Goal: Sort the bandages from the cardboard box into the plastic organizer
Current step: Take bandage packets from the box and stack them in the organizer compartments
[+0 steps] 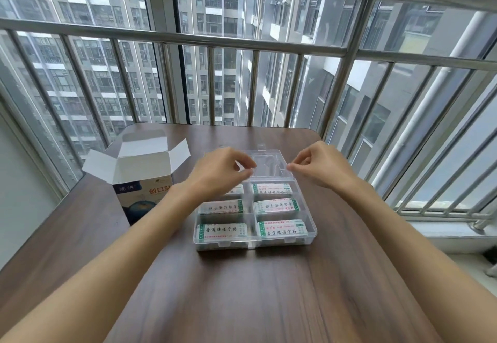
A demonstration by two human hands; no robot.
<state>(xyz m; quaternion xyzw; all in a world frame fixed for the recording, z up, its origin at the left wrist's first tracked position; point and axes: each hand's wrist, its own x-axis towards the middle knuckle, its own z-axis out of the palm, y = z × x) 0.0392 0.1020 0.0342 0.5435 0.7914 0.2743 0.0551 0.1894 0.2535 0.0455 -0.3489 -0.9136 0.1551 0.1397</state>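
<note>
A clear plastic organizer [309, 231] lies on the table, with a stack of white-and-green bandages [277, 206] in each of its compartments. Its transparent lid [269, 163] stands open on the far side, latch tab uppermost. My left hand [217, 172] reaches over the organizer's far left compartment and hides part of it; thumb and forefinger meet in a pinch on the lid. My right hand [320, 165] pinches the lid's right edge. The cardboard box [139, 181] stands to the left with its flaps open; its inside is hidden.
The wooden table [269, 289] has a rounded far edge close to a metal window railing [242, 42]. A white windowsill [443, 232] runs along the right. My forearms cross the near part of the table.
</note>
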